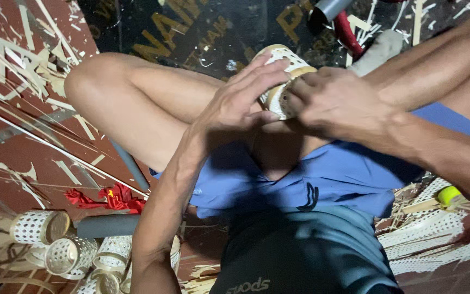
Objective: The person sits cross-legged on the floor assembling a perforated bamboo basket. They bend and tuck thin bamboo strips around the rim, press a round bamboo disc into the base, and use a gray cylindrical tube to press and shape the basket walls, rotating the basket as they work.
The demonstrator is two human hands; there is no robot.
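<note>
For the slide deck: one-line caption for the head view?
Both hands, left hand and right hand, grip a small perforated woven cylinder above the knees; finished cylinders lie on the floor.

Cream lattice against red-brown and blue

The woven cylinder [282, 81] between the hands is cream-white with a small open lattice pattern and a tan rim; the finished woven rings [61, 242] show the same white perforated weave with pale tan edges. The floor [12, 158] is red-brown, strewn with pale cream strips [33, 60]. The shorts [322, 179] are bright blue, the shirt [300, 250] dark teal. A crumpled cloth [110, 198] is vivid red. The mesh sheets [431, 234] are white and dotted with holes.
</note>
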